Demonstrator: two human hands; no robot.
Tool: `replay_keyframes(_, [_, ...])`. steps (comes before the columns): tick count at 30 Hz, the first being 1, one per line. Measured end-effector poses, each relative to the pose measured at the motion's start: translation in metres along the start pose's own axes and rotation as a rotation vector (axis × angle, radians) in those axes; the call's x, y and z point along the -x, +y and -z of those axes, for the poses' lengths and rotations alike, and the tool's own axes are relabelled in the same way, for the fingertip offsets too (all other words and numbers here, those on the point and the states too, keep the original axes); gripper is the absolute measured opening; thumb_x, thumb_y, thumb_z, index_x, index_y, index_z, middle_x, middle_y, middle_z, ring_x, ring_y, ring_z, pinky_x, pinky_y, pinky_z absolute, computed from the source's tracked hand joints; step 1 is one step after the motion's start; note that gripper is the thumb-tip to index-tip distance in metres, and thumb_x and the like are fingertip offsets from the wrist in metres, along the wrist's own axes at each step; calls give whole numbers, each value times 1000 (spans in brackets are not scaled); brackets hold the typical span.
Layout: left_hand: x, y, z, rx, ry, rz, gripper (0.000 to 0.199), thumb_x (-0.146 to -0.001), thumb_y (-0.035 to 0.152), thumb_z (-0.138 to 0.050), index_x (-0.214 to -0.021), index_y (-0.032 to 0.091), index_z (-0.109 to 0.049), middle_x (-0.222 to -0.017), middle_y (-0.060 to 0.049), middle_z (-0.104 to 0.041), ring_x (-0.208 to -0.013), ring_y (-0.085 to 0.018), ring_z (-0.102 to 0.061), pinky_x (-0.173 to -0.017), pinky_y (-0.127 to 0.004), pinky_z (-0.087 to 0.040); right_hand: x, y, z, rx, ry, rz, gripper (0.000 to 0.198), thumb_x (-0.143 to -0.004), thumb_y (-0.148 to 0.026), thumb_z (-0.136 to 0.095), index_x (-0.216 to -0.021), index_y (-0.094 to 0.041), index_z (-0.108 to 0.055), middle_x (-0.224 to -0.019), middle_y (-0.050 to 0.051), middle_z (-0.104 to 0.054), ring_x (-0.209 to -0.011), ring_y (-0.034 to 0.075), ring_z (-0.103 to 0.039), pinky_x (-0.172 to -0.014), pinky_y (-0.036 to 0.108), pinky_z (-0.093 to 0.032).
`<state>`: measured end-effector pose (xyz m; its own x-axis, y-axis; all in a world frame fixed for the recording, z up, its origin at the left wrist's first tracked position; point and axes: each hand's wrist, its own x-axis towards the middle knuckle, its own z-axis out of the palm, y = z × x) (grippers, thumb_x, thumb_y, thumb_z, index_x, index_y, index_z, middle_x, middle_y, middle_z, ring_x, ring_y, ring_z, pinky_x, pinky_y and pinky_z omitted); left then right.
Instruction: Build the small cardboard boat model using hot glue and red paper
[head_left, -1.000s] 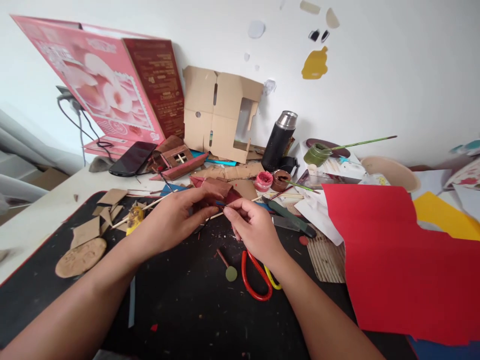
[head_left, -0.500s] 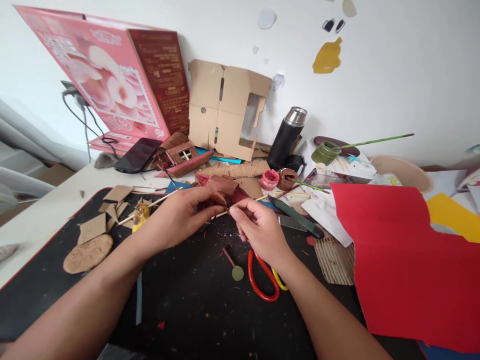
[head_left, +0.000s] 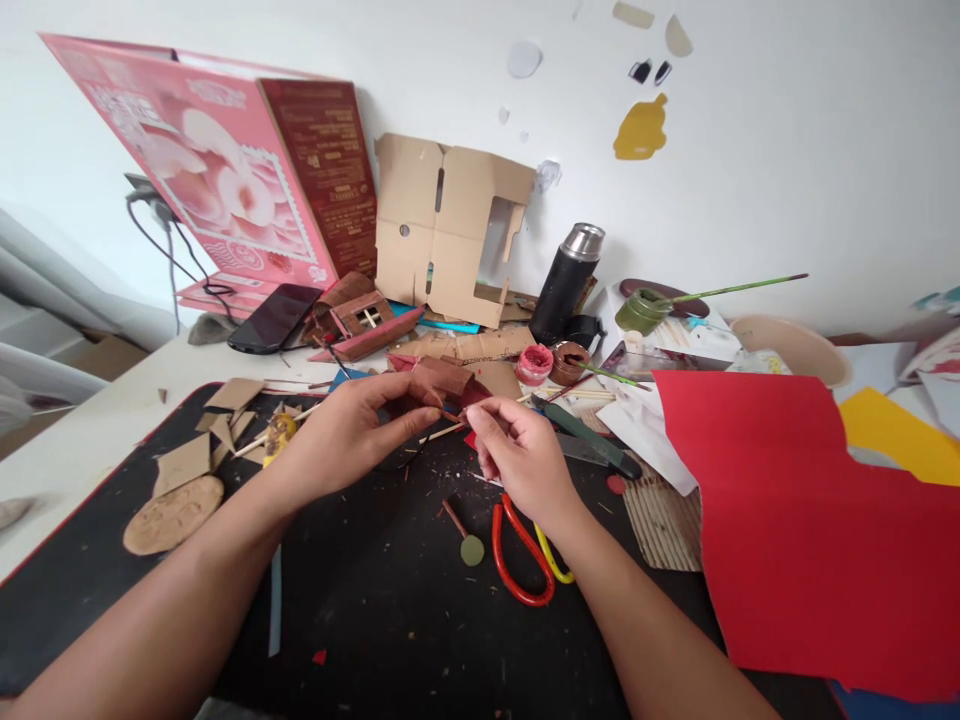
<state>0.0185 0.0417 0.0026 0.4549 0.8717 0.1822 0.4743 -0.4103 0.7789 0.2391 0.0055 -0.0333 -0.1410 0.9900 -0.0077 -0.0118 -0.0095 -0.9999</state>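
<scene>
Black mat (head_left: 375, 610); slim reddish-brown strip (head_left: 451, 416) pinched between left hand (head_left: 360, 430), right hand (head_left: 521, 455).

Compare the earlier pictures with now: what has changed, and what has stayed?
The fingertips of the left hand and right hand have drawn slightly apart, showing more of the thin brown piece between them. A red scrap now shows beside the right hand. Scissors and phone stayed put.

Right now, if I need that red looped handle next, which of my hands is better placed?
Probably your right hand: it's just beyond the red looped handle, while your left hand is farther off. Both seem occupied, though, pinching a small brown piece.
</scene>
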Motion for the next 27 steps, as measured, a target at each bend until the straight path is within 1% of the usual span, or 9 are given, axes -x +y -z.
replay_keyframes(5, [-1, -4, -1, 24, 2, 11, 30, -102, 50, -67, -106, 23, -80, -102, -3, -83, -94, -23, -74, -88, -33, -54, 1, 1, -1, -9, -28, -8, 37, -96, -58, -71, -94, -21, -67, -62, -7, -56, -48, 10, -50, -48, 24, -40])
replay_keyframes(8, [-3, -4, -3, 59, -5, 24, 31, -101, 51, -68, -103, 23, -80, -100, -4, -82, -94, -24, -73, -87, -34, -54, 0, 3, -2, -17, -29, -5, 36, -95, -58, -72, -93, -22, -67, -62, -7, -55, -48, 10, -50, -48, 24, -40])
replay_keyframes(13, [-4, -2, -5, 161, -2, 25, 31, -98, 51, -71, -97, 21, -78, -93, -4, -79, -87, -22, -70, -82, -33, -54, -1, 5, -2, 10, -25, 10, 33, -96, -54, -71, -93, -21, -67, -63, -7, -55, -48, 10, -50, -48, 24, -40])
replay_keyframes(19, [-5, -6, -8, 330, -14, 40, 32, -95, 51, -78, -95, 19, -78, -92, -5, -77, -86, -21, -67, -81, -32, -54, 3, 7, -5, 109, -93, 35, 23, -98, -45, -69, -96, -21, -70, -62, -6, -56, -51, 11, -52, -51, 25, -41])
replay_keyframes(21, [-6, -8, -10, 416, -6, 63, 32, -94, 50, -80, -96, 18, -78, -91, -5, -76, -82, -19, -66, -77, -30, -54, 4, 7, -6, 136, -94, 55, 23, -99, -44, -69, -96, -21, -71, -63, -6, -58, -51, 12, -53, -52, 26, -41])
replay_keyframes(24, [-9, -11, -11, 514, 12, 98, 32, -93, 49, -83, -94, 18, -77, -84, -3, -74, -73, -16, -64, -68, -27, -52, 4, 4, -4, 136, -76, 69, 25, -100, -46, -68, -96, -21, -72, -64, -6, -58, -52, 11, -53, -53, 26, -41])
replay_keyframes(27, [-11, -13, -11, 561, -8, 115, 32, -93, 49, -83, -93, 18, -77, -82, -4, -75, -70, -16, -65, -67, -28, -53, 3, 1, -2, 101, -31, 62, 28, -101, -49, -68, -94, -21, -69, -64, -6, -56, -52, 11, -52, -52, 25, -40])
